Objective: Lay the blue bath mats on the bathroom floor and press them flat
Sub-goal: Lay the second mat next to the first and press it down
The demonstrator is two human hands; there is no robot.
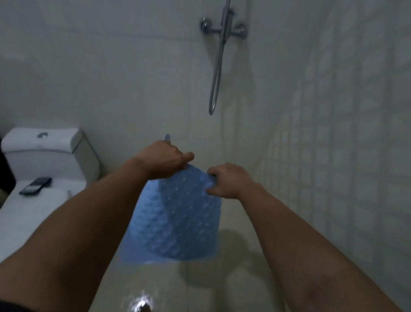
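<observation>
A blue bath mat (177,222) with small round holes hangs in front of me, curled and partly folded over itself, its lower edge near the pale floor (225,293). My left hand (164,160) pinches its top edge on the left. My right hand (227,179) grips the top edge on the right. Both arms reach forward. A small blue tip shows above my left hand.
A white toilet (22,215) stands at the left, with a dark phone (35,185) on its lid. A shower mixer (223,29) and hanging hose (215,82) are on the far wall. A tiled wall (360,143) closes the right side.
</observation>
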